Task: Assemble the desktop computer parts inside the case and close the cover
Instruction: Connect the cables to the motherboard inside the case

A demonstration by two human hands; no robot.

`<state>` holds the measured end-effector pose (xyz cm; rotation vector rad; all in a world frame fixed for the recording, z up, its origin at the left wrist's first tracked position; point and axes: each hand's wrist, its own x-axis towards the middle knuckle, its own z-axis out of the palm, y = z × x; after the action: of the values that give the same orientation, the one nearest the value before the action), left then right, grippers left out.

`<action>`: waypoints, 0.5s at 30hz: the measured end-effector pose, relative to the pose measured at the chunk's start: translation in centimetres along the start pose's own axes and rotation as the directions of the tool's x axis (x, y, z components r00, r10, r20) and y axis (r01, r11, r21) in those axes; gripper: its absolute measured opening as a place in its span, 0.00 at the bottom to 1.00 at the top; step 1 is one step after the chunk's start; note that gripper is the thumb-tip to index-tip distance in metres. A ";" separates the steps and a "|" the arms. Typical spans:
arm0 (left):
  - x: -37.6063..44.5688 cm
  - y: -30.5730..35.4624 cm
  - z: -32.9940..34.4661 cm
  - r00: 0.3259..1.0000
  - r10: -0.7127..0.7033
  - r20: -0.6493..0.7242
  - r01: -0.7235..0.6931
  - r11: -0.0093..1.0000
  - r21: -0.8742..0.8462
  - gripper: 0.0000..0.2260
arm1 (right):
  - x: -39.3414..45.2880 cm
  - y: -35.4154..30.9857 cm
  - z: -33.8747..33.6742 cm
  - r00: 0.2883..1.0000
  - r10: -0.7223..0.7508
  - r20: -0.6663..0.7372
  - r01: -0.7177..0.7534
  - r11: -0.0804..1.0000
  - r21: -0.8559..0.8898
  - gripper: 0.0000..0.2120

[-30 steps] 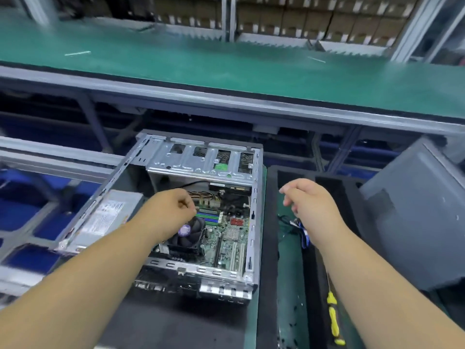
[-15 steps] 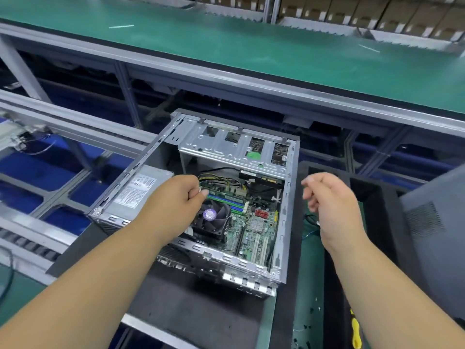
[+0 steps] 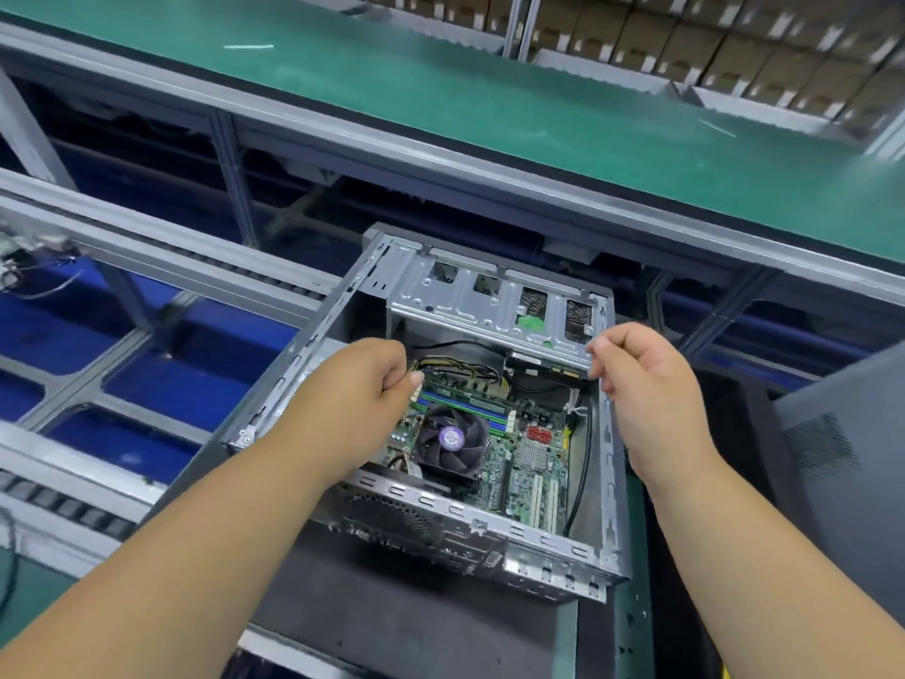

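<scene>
Right hand point(image 3: 641, 384) now moved leftward over open silver metal computer case point(image 3: 607, 482) at frame centre, fingers curled near grey drive cage point(image 3: 489, 306); grip unclear. Left hand point(image 3: 362, 384) pinched narrow above green motherboard point(image 3: 519, 463), contents indiscernible. Advice: lower cage evenly, cables clear.

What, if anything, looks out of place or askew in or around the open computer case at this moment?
Nothing stands out as damaged or spilled. The case lies open with its cover off; the fan sits squarely on the motherboard. The yellow-and-black cable bundle is loose near the left hand, as expected mid-assembly.
</scene>
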<state>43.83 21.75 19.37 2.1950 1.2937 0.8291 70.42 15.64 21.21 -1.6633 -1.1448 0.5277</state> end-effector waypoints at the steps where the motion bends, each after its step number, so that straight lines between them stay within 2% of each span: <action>1: 0.2 -0.3 -0.5 1.000 0.014 0.004 -0.014 1.000 -0.004 0.19 | 0.0 -0.1 0.3 1.000 0.018 0.005 -0.018 1.000 -0.009 0.08; 5: 0.8 -1.3 -2.7 0.999 0.046 0.024 -0.046 0.999 0.002 0.20 | -0.6 -0.1 1.0 0.998 0.061 -0.012 -0.061 0.997 -0.048 0.08; 8: 1.2 -2.2 -4.0 0.999 0.035 0.015 -0.034 0.999 -0.028 0.20 | -1.1 -0.3 0.5 0.994 0.089 -0.061 -0.091 0.996 -0.024 0.13; 10: 1.4 -2.6 -4.3 0.999 0.045 0.025 -0.043 0.998 -0.052 0.20 | -1.3 0.1 -0.8 0.983 0.120 -0.142 -0.121 0.993 0.001 0.14; 12: 1.5 -2.6 -4.0 0.998 0.057 0.041 -0.054 0.996 -0.073 0.17 | -1.6 0.9 -2.8 0.951 0.169 -0.257 -0.166 0.986 0.034 0.10; 15: 2.1 -1.9 -2.8 0.997 0.057 0.056 -0.049 0.989 -0.139 0.08 | -2.3 2.5 -6.2 0.891 0.230 -0.392 -0.220 0.973 0.071 0.09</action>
<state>41.46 24.68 20.69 2.1363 1.1202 0.8408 75.28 10.47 21.05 -1.7905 -0.6484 0.3205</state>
